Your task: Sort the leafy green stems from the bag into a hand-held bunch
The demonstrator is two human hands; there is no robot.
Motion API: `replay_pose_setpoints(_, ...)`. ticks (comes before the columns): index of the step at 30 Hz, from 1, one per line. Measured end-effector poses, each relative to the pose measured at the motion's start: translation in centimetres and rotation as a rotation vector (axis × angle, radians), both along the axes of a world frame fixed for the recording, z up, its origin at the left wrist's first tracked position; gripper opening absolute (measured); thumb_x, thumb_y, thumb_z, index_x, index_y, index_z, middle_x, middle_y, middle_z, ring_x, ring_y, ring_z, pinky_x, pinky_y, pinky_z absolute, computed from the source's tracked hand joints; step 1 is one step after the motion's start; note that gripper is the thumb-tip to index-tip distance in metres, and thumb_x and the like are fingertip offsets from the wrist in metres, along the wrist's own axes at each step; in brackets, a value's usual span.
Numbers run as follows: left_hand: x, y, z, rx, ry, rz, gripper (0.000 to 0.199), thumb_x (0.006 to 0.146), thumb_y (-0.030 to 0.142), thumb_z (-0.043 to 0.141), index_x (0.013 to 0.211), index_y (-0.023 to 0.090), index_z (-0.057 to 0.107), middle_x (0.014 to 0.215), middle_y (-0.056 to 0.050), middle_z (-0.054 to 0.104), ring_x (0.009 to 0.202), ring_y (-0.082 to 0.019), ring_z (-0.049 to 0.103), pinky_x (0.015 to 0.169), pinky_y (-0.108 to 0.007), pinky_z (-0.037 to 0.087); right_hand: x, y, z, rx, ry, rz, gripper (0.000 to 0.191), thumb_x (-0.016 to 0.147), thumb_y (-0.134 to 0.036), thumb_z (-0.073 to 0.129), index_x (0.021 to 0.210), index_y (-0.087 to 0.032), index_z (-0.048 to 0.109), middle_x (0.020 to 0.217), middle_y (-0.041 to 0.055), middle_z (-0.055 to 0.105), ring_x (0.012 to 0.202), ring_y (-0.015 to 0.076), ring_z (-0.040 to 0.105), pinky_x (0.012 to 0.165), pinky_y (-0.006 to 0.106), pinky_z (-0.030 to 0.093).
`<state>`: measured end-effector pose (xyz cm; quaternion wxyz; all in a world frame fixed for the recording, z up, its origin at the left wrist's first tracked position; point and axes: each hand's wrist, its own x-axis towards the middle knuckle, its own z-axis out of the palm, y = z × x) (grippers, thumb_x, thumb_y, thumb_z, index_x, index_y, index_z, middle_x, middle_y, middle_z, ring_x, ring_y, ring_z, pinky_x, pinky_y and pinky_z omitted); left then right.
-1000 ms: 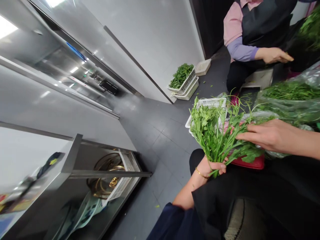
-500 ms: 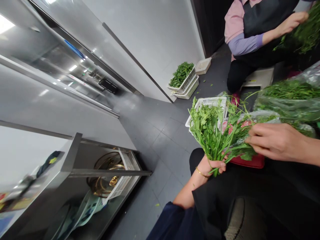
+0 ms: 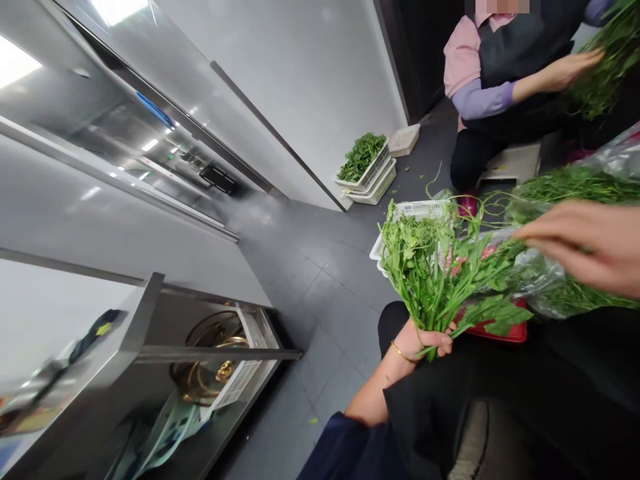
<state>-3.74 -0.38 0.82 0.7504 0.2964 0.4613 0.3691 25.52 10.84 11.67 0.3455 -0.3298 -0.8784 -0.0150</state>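
Observation:
My left hand (image 3: 431, 339), with a gold bangle at the wrist, is closed around the lower stems of a bunch of leafy green shoots (image 3: 425, 267). The bunch fans upward, and thin curling tendrils stick out at its top. On the right, my right hand (image 3: 587, 243) is slightly blurred, its fingers pressed together at the tip of a shoot on the bunch's right side. Behind the bunch stands a white basket (image 3: 381, 248), partly covered by the leaves. A red container (image 3: 513, 331) shows below the shoots, near my dark apron.
Clear plastic bags of greens (image 3: 575, 293) lie at the right. A co-worker (image 3: 490, 100) in a dark apron sits opposite, handling greens. Stacked white crates (image 3: 373, 190) hold leaves by the wall. A steel shelf (image 3: 215, 350) stands at the left.
My right hand has moved up and to the right, away from the left hand. My left hand keeps its grip in nearly the same place. The co-worker's hand has shifted slightly.

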Motion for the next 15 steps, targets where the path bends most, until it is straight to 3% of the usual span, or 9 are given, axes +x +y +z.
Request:
replay_pose_setpoints(2,0.0,-0.1,0.0,0.005,-0.009,-0.002,0.048,0.043,0.031,0.087,0.08,0.009,0.067,0.056,-0.003,0.062,0.042,-0.011,0.053,0.041,-0.023,0.037,-1.3,0.1,-0.1,0.163,-0.119,0.049,0.021,0.095,-0.031,0.051,0.107,-0.027,0.068,0.093,0.0002,0.068,0.075,0.0121,0.06,0.063,0.028,0.041)
replay_pose_setpoints(5,-0.2,-0.1,-0.1,0.02,-0.012,-0.017,0.047,0.044,0.033,0.087,0.079,0.009,0.066,0.054,-0.002,0.061,0.041,-0.011,0.053,0.04,-0.022,0.036,-2.0,0.4,-0.1,0.318,-0.219,0.002,0.02,0.095,-0.027,0.051,0.106,-0.022,0.068,0.086,0.0009,0.065,0.068,0.011,0.056,0.057,0.027,0.037)
replay_pose_setpoints(10,-0.5,0.0,-0.4,0.022,-0.003,-0.049,0.046,0.044,0.033,0.087,0.078,0.009,0.067,0.053,-0.003,0.062,0.041,-0.011,0.052,0.04,-0.022,0.034,-2.1,1.1,0.2,0.422,-0.299,-0.044,0.024,0.096,-0.027,0.048,0.104,-0.027,0.071,0.065,-0.0012,0.052,0.053,0.0097,0.042,0.049,0.027,0.022)
replay_pose_setpoints(15,-0.4,-0.1,-0.3,0.025,-0.027,-0.06,0.044,0.042,0.03,0.087,0.077,0.009,0.069,0.055,-0.002,0.06,0.043,-0.011,0.052,0.041,-0.023,0.035,-3.1,2.2,-0.3,0.368,-0.44,-0.01,0.038,0.097,-0.028,0.043,0.13,-0.034,0.061,0.062,-0.0018,0.054,0.043,0.0082,0.034,0.048,0.027,0.01)
